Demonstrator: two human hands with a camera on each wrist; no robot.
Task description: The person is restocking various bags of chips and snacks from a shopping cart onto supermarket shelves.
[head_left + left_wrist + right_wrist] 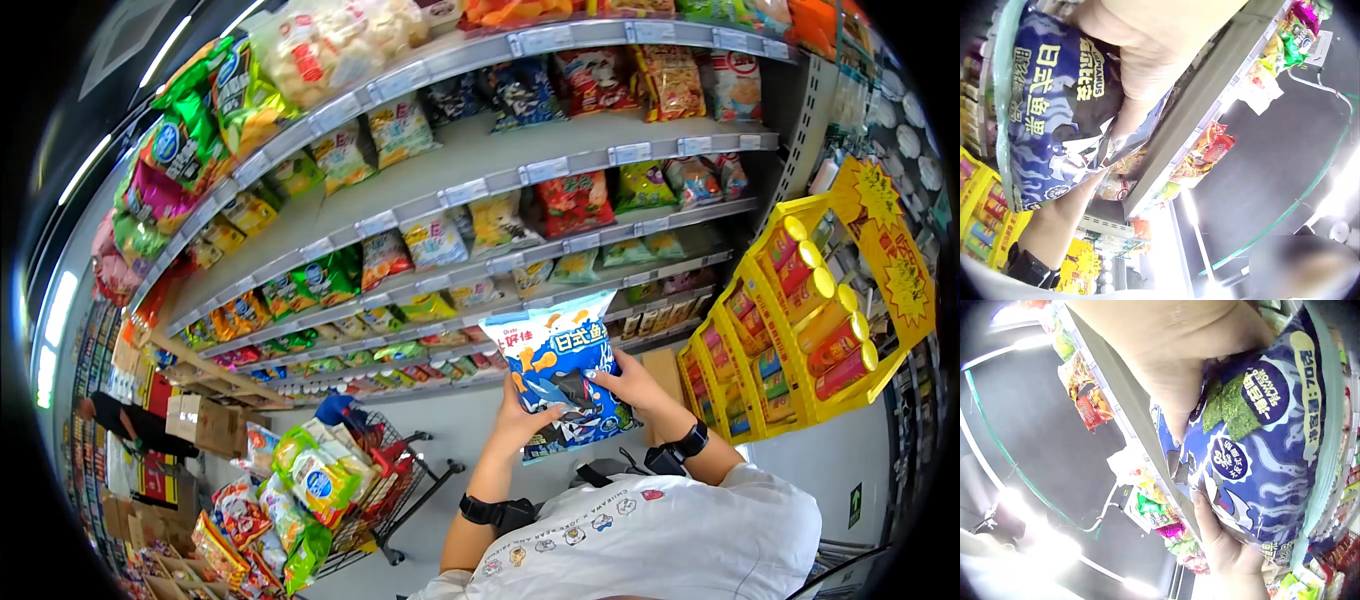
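Observation:
A blue and white snack bag [565, 375] is held upright in front of the chest between both hands. My left hand [522, 420] grips its left side, thumb across the front; my right hand [632, 385] grips the right side the same way. In the left wrist view the left hand [1147, 50] covers one edge of the dark blue bag [1054, 106]. The right wrist view has the right hand [1172, 350] over the bag [1272, 456], its thumb near a green seaweed picture. The fingers behind the bag are hidden.
Curved shelves [450, 190] of snack bags stand ahead. A yellow rack [770, 330] of cans is at the right. At the lower left are a loaded shopping cart [400, 490], cardboard boxes [205, 425] and a person in black [125, 425].

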